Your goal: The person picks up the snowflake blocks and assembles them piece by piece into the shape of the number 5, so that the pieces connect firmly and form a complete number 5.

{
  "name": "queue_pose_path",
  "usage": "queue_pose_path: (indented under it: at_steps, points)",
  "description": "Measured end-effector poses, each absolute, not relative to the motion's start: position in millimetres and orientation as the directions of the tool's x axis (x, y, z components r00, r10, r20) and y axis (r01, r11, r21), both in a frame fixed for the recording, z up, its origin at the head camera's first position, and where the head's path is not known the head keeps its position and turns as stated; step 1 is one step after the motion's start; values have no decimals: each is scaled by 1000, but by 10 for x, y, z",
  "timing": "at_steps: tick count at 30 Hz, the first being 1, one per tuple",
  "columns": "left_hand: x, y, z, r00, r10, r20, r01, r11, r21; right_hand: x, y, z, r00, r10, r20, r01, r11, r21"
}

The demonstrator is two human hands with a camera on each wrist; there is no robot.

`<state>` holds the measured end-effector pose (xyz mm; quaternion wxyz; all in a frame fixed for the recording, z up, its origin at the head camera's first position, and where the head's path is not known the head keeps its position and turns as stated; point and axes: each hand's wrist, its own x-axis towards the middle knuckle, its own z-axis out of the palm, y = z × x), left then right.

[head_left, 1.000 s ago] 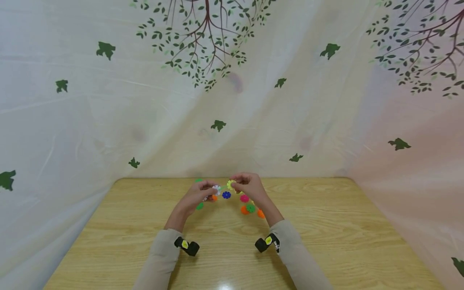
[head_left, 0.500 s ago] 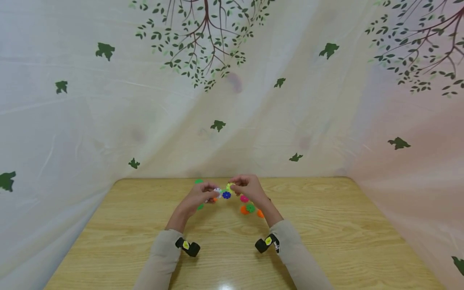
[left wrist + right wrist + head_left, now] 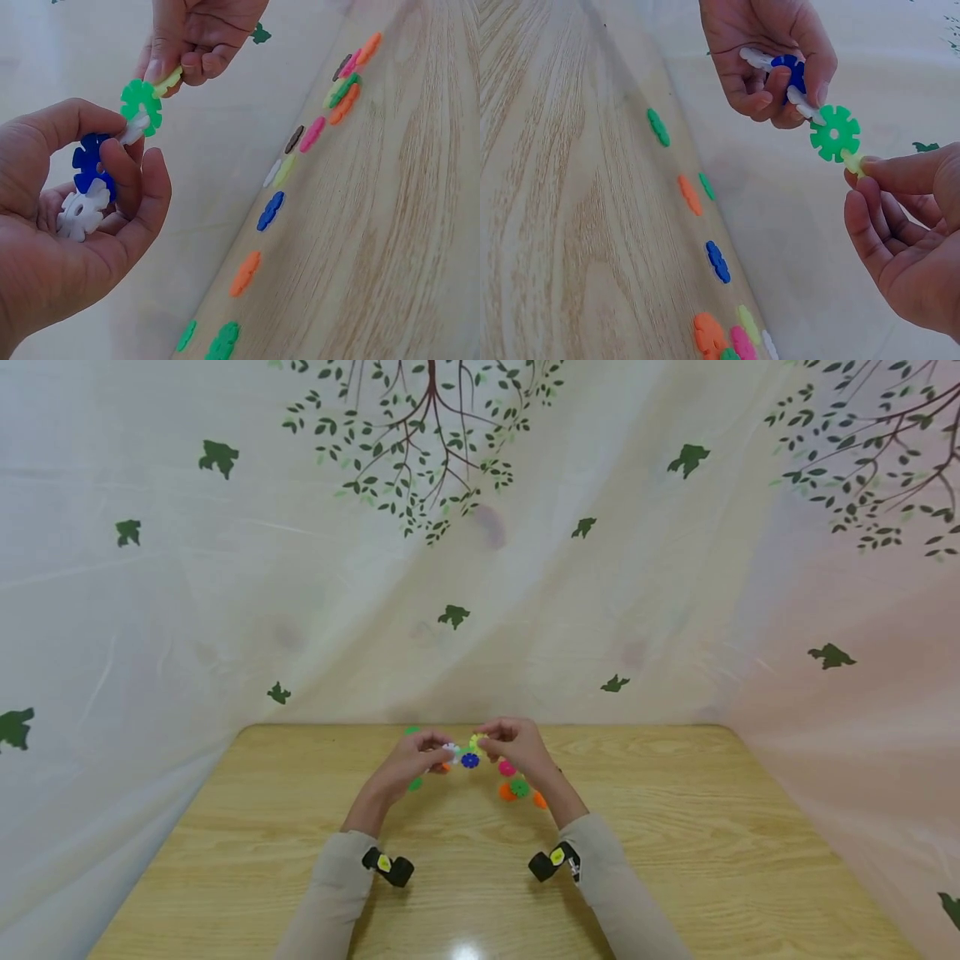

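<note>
Above the table's far edge, my left hand (image 3: 405,766) grips a short chain of plastic snowflake discs. In the left wrist view the chain shows a white disc (image 3: 82,212), a blue disc (image 3: 91,166) and a second white disc (image 3: 135,129), partly covered by fingers. Joined to that second white one is a green disc (image 3: 835,133), exposed between the hands. My right hand (image 3: 521,752) pinches a yellow disc (image 3: 851,161) between thumb and fingers, at the green disc's edge. Most of the yellow disc is hidden by the fingertips in the right wrist view.
Loose discs lie along the wooden table (image 3: 465,852) below the hands: a blue one (image 3: 271,211), an orange one (image 3: 245,273), a pink one (image 3: 312,134), a green one (image 3: 658,127) and several others. A pale curtain (image 3: 360,635) with leaf prints hangs behind the table.
Both hands keep almost the same place. The left hand has come slightly closer to the right, and the white and yellow discs sit a little nearer each other.
</note>
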<state>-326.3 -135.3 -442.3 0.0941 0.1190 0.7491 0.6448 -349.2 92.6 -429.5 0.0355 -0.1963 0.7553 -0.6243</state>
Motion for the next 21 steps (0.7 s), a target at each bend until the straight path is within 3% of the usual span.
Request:
queue_pose_path:
  at_steps: [21]
  points:
    - [-3295,-1397,-4424,-920,392,17,72,125,990,-3504,948,-4264,-921,-358,156,-212,121,-970]
